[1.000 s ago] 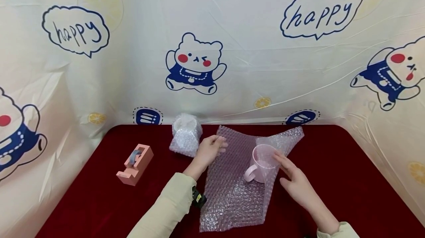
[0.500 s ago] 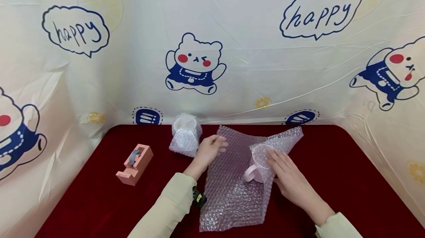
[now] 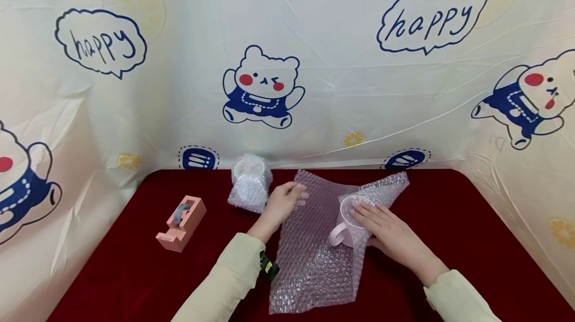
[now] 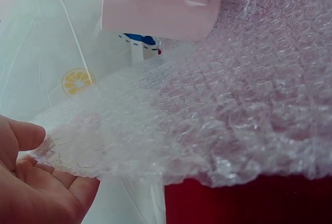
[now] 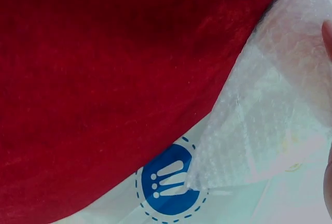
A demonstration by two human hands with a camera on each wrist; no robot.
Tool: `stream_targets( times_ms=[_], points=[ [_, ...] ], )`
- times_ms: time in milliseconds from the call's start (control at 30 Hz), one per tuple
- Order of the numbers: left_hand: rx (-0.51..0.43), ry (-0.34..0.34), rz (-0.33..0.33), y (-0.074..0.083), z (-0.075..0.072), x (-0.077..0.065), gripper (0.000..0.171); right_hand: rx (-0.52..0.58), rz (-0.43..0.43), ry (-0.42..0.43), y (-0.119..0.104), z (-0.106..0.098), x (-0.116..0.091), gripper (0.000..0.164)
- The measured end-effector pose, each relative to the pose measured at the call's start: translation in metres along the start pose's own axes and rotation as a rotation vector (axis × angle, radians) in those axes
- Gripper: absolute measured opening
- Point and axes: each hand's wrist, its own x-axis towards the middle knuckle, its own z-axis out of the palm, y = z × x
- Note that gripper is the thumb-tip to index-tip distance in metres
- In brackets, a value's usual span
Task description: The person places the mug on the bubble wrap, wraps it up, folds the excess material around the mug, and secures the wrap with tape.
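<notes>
- Mug [image 3: 345,218] stands upright on the bubble wrap [image 3: 310,257], atop the red tabletop [image 3: 148,272]; handle [image 3: 337,236] points toward the person's left.
- Left hand [image 3: 284,203]: fingers and thumb pinch the far-left corner of the sheet. Right hand [image 3: 391,232]: fingers laid out fairly straight over the flap at the mug's mouth, grasping nothing.
- Step in hand looks like folding the right flap over the mug. Best done with light, flat pressure, the left pinch keeping the sheet taut; a hard push at the rim could tip the mug.
- Handle lies outside the flap; probably wants slack left for it.
- Mug's far side and base hidden by wrap and hand. Whether the right fingertips dip inside the rim: cannot tell.
- Left wrist view crops the mug; right wrist view catches only slivers of hand.
</notes>
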Motion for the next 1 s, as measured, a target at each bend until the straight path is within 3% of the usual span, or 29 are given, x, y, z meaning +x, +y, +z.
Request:
stream_targets(
  times_ms=[200, 433, 533, 800, 1000],
  points=[
    [-0.002, -0.006, -0.005, 0.003, 0.001, 0.001, 0.035, 0.065, -0.028, 0.001, 0.004, -0.001, 0.004, 0.071],
    [0.004, -0.019, -0.001, 0.005, 0.001, 0.002, 0.034, 0.113, 0.008, -0.043, 0.004, -0.005, 0.009, 0.056],
    [0.002, -0.019, -0.006, 0.005, 0.001, 0.003, 0.034, 0.119, 0.009, -0.057, 0.004, -0.005, 0.01, 0.05],
    [-0.027, -0.03, 0.01, 0.007, 0.003, 0.003, 0.033, 0.093, -0.065, 0.01, 0.008, -0.001, 0.014, 0.035],
    [-0.08, -0.055, 0.023, 0.009, 0.006, 0.002, 0.034, 0.076, -0.067, -0.041, 0.009, -0.002, 0.017, 0.033]
  ],
)
